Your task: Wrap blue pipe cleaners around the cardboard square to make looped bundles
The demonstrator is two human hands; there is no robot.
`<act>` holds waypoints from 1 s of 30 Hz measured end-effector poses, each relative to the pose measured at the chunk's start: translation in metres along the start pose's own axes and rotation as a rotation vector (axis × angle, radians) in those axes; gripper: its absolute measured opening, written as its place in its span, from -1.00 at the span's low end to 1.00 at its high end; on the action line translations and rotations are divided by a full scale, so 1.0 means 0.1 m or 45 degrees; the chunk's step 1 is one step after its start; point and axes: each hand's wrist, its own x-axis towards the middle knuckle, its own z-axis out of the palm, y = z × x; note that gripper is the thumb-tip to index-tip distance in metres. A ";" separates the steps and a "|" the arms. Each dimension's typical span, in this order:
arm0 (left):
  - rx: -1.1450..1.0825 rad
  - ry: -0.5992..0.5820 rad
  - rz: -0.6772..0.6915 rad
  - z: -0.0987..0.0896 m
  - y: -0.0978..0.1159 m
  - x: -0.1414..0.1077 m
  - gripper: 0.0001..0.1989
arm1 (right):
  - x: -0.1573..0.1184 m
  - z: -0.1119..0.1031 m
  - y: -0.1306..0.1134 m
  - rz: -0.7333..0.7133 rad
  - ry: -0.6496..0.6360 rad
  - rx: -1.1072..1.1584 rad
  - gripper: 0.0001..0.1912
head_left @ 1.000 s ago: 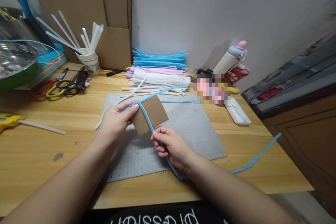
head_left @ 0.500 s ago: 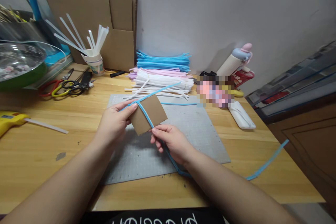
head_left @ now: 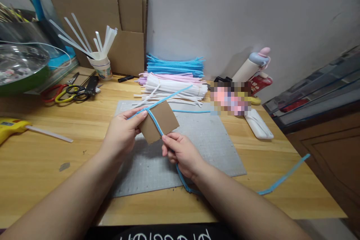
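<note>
"How is the left hand?"

"Pinched tight, thumb on top, holding the square brown cardboard piece and the long fuzzy light-blue strand at the corner near its thumb."

"And the right hand?"

"Curled closed, thumb and forefinger gripping the strand at the cardboard's near edge; the strand runs on below it. Beneath both hands lies the flat grey gridded mat, on the light-brown wooden surface."

Nothing legible, cropped lettering on black cloth, blurred characters on red packet
</note>
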 end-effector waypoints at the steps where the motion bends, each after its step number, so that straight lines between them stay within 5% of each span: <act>1: -0.016 -0.007 -0.018 0.00 0.01 -0.01 -0.66 | 0.00 0.01 0.02 -0.024 0.009 0.005 -0.70; 9: -0.278 -0.005 -0.298 0.10 -0.04 -0.05 -0.79 | -0.02 0.07 0.14 -0.188 0.112 -0.032 -0.68; 13: -0.421 -0.059 -0.472 0.18 -0.06 -0.10 -0.71 | -0.01 0.04 0.17 -0.191 0.153 -0.023 -0.70; 17: -0.409 -0.135 -0.429 0.22 -0.05 -0.14 -0.68 | 0.00 0.01 0.18 -0.186 0.178 -0.015 -0.71; 30: -0.216 -0.048 -0.241 0.19 -0.17 -0.14 -0.86 | 0.00 0.00 0.18 -0.176 0.176 -0.089 -0.72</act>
